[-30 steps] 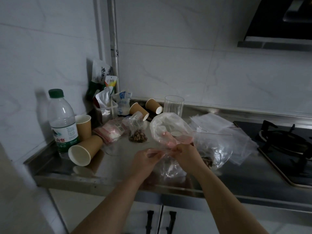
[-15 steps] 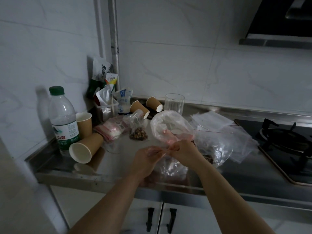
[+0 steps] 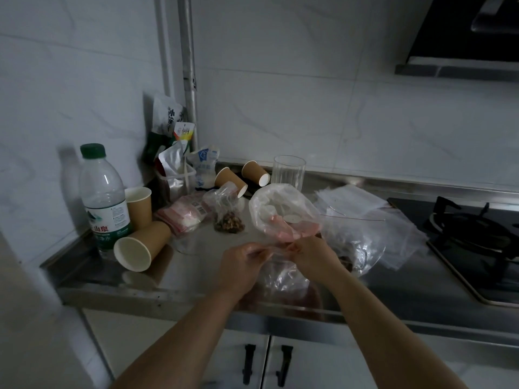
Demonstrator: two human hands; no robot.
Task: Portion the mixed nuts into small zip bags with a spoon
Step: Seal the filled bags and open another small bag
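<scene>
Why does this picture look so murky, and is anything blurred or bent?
Head view: the light is dim and grey, so the counter reads dark. The bottle casts a soft shadow on the wall. The pipe leans from wide-angle distortion. Both hands, left hand and right hand, are slightly soft where they pinch the clear bag.

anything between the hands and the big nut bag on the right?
Partly. Both hands, left and right, pinch a clear bag at the counter's front edge. The nut bag lies just right of the right hand, partly behind it; no spoon is visible.
</scene>
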